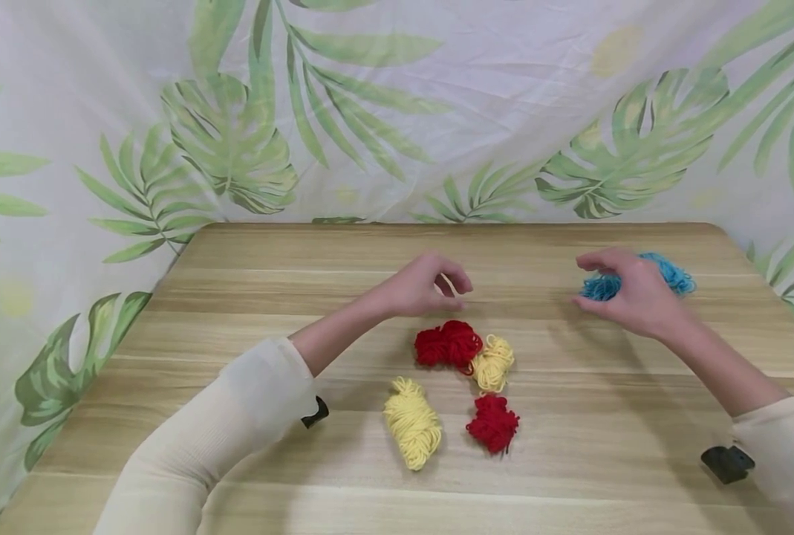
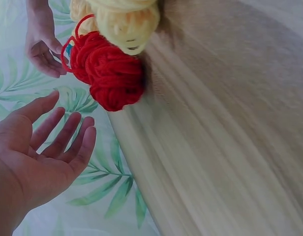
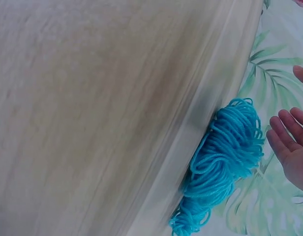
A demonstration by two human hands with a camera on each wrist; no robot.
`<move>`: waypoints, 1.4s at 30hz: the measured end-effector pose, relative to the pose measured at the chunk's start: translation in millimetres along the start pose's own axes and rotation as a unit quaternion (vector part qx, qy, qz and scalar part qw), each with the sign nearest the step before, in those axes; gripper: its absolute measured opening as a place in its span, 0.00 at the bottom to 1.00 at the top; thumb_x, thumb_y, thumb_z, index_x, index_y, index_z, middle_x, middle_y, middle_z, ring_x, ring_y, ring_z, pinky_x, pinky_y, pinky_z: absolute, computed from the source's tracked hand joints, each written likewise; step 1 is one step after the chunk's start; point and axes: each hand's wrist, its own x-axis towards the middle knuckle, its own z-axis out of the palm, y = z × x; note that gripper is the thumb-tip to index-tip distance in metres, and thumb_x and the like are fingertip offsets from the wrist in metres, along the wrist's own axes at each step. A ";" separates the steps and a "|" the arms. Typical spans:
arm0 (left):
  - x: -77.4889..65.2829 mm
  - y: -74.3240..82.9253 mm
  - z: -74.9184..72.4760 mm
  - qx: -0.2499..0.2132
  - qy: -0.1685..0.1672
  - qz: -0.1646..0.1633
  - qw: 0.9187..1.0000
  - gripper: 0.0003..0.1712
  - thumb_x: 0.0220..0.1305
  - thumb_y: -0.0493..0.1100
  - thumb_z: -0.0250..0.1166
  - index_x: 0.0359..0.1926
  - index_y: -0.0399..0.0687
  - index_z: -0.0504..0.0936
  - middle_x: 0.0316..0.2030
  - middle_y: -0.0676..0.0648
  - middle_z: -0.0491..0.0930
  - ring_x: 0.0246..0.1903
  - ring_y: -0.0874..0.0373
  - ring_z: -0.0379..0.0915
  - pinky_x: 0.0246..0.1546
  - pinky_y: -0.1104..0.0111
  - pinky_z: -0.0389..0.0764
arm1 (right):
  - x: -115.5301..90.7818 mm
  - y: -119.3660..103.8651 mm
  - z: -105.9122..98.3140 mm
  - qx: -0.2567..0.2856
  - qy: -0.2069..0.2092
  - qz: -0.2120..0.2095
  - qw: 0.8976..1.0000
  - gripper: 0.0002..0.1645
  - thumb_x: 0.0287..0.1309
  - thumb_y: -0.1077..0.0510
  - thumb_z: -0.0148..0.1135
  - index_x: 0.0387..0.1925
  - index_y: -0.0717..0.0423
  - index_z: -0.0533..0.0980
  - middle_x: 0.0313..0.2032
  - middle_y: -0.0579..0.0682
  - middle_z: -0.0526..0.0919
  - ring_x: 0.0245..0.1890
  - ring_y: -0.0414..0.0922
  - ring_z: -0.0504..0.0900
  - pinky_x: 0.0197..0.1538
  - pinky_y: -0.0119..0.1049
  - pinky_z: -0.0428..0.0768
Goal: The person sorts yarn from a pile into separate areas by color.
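Note:
My left hand [image 1: 428,285] hovers just behind a bundle of red yarn [image 1: 447,345], its fingers loosely bent with nothing between them. In the left wrist view the same hand [image 2: 41,155] is apart from the red yarn [image 2: 105,69]. On the right, my right hand [image 1: 630,293] is over a skein of blue yarn [image 1: 677,273] and partly covers it in the head view. The right wrist view has the blue skein [image 3: 220,157] lying on the table, with the relaxed right hand [image 3: 295,152] beside it and a gap between them.
A small yellow yarn bundle [image 1: 493,364] touches the red one. Nearer the front lie a larger yellow skein [image 1: 413,425] and a second red bundle [image 1: 493,423]. All rest on a wooden table [image 1: 290,253], with a leaf-patterned cloth [image 1: 397,111] hanging behind it.

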 end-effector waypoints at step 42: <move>-35.4 -17.9 12.5 -0.015 -0.067 -0.033 0.997 0.23 0.57 0.37 0.79 0.53 0.35 0.84 0.47 0.43 0.86 0.42 0.56 0.82 0.50 0.66 0.83 | -3.3 -18.2 16.4 0.034 -0.036 -0.015 0.999 0.32 0.56 0.57 0.78 0.58 0.68 0.78 0.54 0.66 0.84 0.55 0.67 0.81 0.57 0.63 0.79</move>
